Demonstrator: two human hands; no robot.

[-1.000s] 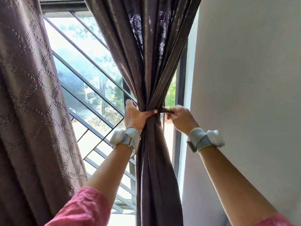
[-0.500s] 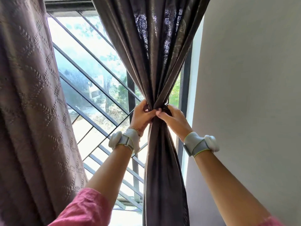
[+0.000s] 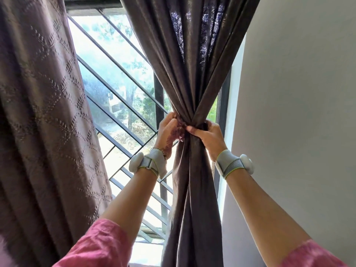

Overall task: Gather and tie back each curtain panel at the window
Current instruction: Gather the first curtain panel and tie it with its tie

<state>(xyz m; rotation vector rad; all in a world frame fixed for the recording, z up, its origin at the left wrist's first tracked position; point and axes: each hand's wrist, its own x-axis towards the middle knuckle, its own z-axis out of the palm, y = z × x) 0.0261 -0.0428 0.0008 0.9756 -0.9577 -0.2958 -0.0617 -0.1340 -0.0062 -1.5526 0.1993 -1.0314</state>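
Right curtain panel [image 3: 192,78], beside the wall, cinched at its waist: left hand [image 3: 169,132] pinches the gathered folds, right hand [image 3: 207,134] clasps the dark tie [image 3: 202,126], likely keeping the bunch tight for knotting.

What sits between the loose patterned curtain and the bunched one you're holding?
Head view: bare window glass crossed by diagonal grille bars, plus the left hand.

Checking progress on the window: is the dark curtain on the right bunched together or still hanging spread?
Bunched. The dark curtain panel narrows to a tight waist where the left hand and right hand grip it.
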